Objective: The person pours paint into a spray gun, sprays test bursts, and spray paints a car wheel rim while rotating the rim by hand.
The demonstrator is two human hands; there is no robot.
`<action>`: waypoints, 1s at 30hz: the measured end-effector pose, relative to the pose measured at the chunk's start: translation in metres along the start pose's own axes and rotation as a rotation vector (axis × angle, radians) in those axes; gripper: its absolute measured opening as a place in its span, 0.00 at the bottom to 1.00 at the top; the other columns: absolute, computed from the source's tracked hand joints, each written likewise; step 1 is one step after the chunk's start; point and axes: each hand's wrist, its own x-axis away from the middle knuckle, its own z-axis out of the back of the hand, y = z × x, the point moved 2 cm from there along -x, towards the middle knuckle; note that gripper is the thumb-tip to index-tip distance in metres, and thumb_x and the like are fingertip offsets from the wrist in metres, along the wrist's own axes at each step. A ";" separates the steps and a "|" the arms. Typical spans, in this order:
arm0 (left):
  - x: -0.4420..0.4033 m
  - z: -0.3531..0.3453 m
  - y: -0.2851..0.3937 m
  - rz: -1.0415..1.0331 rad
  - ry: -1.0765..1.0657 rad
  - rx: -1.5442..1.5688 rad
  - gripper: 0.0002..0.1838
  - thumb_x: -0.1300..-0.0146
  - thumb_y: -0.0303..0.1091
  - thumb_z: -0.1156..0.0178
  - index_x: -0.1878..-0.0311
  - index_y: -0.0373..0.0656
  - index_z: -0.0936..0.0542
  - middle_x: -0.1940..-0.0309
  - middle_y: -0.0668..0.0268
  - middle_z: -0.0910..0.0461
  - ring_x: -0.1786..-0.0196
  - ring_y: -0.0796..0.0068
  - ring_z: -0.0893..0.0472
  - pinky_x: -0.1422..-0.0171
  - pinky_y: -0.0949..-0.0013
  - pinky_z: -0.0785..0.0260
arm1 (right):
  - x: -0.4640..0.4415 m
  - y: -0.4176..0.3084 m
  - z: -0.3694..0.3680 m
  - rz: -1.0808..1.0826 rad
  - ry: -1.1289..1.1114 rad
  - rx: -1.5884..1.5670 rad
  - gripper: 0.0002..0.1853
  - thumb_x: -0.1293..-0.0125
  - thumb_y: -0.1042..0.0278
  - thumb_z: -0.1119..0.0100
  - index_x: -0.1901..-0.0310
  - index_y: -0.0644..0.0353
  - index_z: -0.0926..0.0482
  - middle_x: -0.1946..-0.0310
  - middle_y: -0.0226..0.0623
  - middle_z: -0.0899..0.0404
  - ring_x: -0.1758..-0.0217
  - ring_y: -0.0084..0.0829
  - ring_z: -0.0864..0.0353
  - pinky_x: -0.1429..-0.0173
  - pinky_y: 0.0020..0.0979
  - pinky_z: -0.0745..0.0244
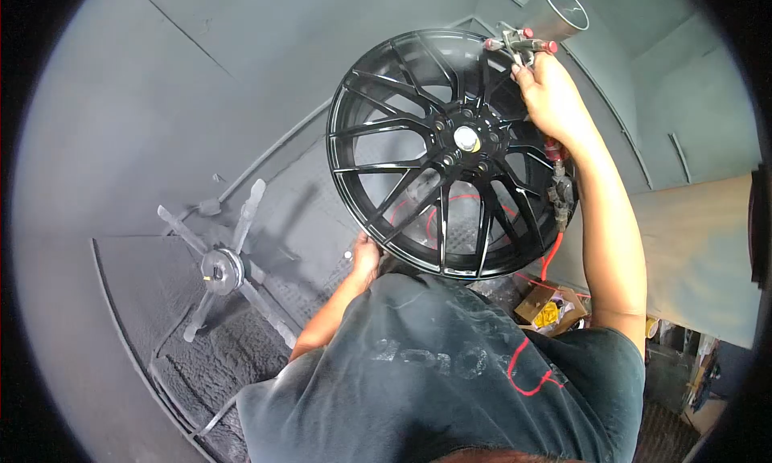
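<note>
A glossy black alloy wheel (445, 222) with many thin spokes stands raised in front of me, a silvery bolt (466, 138) at its hub. My right hand (551, 93) is wrapped round a spray gun (521, 45) at the wheel's upper right edge. The gun carries a metal cup (559, 17), and its nozzle points left across the top of the rim, where a pale haze shows. Below that hand hang red and metal air fittings (560, 190) with an orange hose (552, 256). My left hand (366, 256) is low by the wheel's lower left edge, its fingers mostly hidden.
A grey, paint-coated stand (222, 271) with several arms is to the left. Grey walls (201, 85) surround the wheel. At the lower right sits a cardboard box (537, 305) with a yellow item in it, near cluttered shelves (683, 366). Red hose loops over the floor.
</note>
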 end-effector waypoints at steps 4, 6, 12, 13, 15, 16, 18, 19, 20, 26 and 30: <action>-0.002 0.001 -0.024 0.030 -0.021 0.019 0.10 0.23 0.31 0.54 0.50 0.48 0.22 0.69 0.73 0.18 0.74 0.82 0.23 0.72 0.75 0.31 | 0.007 -0.017 0.003 0.000 -0.100 -0.114 0.15 0.28 0.63 0.45 0.58 0.70 0.24 0.65 0.55 0.21 0.58 0.50 0.19 0.51 0.45 0.27; 0.002 -0.005 -0.025 0.024 -0.056 0.050 0.09 0.23 0.31 0.54 0.49 0.49 0.23 0.68 0.72 0.17 0.71 0.81 0.21 0.70 0.75 0.28 | 0.005 -0.017 0.000 0.058 -0.123 -0.237 0.15 0.28 0.62 0.45 0.57 0.69 0.24 0.66 0.52 0.22 0.60 0.48 0.19 0.53 0.44 0.28; 0.018 -0.008 -0.011 0.100 -0.137 0.114 0.09 0.27 0.27 0.52 0.52 0.46 0.22 0.64 0.69 0.16 0.63 0.77 0.18 0.59 0.71 0.23 | -0.011 -0.013 -0.015 0.164 -0.096 -0.060 0.15 0.28 0.62 0.46 0.60 0.70 0.25 0.66 0.55 0.21 0.59 0.52 0.20 0.53 0.47 0.28; 0.019 -0.002 -0.007 0.151 -0.166 0.033 0.09 0.28 0.27 0.51 0.52 0.45 0.21 0.63 0.68 0.16 0.63 0.76 0.18 0.57 0.70 0.23 | -0.013 -0.015 -0.017 0.185 -0.096 -0.025 0.15 0.28 0.63 0.46 0.62 0.71 0.26 0.66 0.57 0.21 0.59 0.54 0.20 0.52 0.48 0.27; 0.016 0.006 -0.001 0.221 -0.182 -0.035 0.09 0.30 0.30 0.50 0.53 0.44 0.20 0.63 0.68 0.16 0.64 0.75 0.18 0.53 0.67 0.23 | -0.017 -0.014 -0.021 0.210 -0.097 0.011 0.15 0.29 0.64 0.46 0.63 0.71 0.26 0.65 0.59 0.21 0.59 0.56 0.19 0.52 0.49 0.27; 0.011 0.008 0.003 0.223 -0.180 -0.032 0.09 0.30 0.30 0.50 0.53 0.44 0.20 0.63 0.68 0.16 0.64 0.75 0.18 0.53 0.67 0.23 | -0.020 -0.010 -0.022 0.230 -0.066 0.021 0.15 0.29 0.64 0.46 0.63 0.72 0.26 0.65 0.60 0.21 0.59 0.57 0.19 0.52 0.50 0.26; -0.004 0.016 0.013 0.105 -0.129 -0.078 0.11 0.29 0.32 0.50 0.51 0.43 0.20 0.63 0.68 0.16 0.64 0.76 0.18 0.54 0.68 0.24 | -0.020 -0.007 -0.019 0.253 -0.032 0.034 0.15 0.29 0.65 0.46 0.62 0.73 0.26 0.65 0.61 0.21 0.59 0.58 0.19 0.52 0.51 0.26; -0.017 0.021 0.015 0.083 -0.095 -0.009 0.12 0.27 0.34 0.51 0.49 0.43 0.21 0.62 0.69 0.16 0.64 0.76 0.19 0.55 0.68 0.24 | -0.021 -0.009 -0.017 0.229 -0.052 0.024 0.14 0.29 0.65 0.46 0.62 0.73 0.26 0.65 0.61 0.21 0.58 0.58 0.19 0.52 0.51 0.26; -0.026 0.027 0.016 0.084 -0.097 -0.005 0.12 0.27 0.34 0.51 0.49 0.43 0.21 0.62 0.69 0.16 0.64 0.76 0.19 0.55 0.68 0.24 | -0.021 -0.010 -0.015 0.203 -0.073 0.012 0.14 0.29 0.65 0.46 0.62 0.73 0.25 0.65 0.61 0.21 0.58 0.58 0.19 0.51 0.51 0.25; -0.038 0.021 0.041 -0.008 -0.035 -0.137 0.11 0.23 0.35 0.53 0.48 0.47 0.22 0.62 0.72 0.16 0.65 0.77 0.18 0.59 0.68 0.24 | -0.036 -0.027 -0.008 0.123 -0.124 -0.004 0.15 0.29 0.64 0.45 0.62 0.73 0.25 0.65 0.60 0.20 0.58 0.57 0.18 0.52 0.50 0.26; -0.040 0.023 0.039 0.016 -0.060 -0.118 0.11 0.22 0.34 0.54 0.47 0.49 0.22 0.62 0.73 0.16 0.65 0.78 0.18 0.60 0.68 0.23 | -0.053 -0.019 -0.026 0.179 -0.091 0.050 0.16 0.29 0.65 0.47 0.64 0.74 0.24 0.65 0.63 0.20 0.58 0.58 0.18 0.51 0.51 0.26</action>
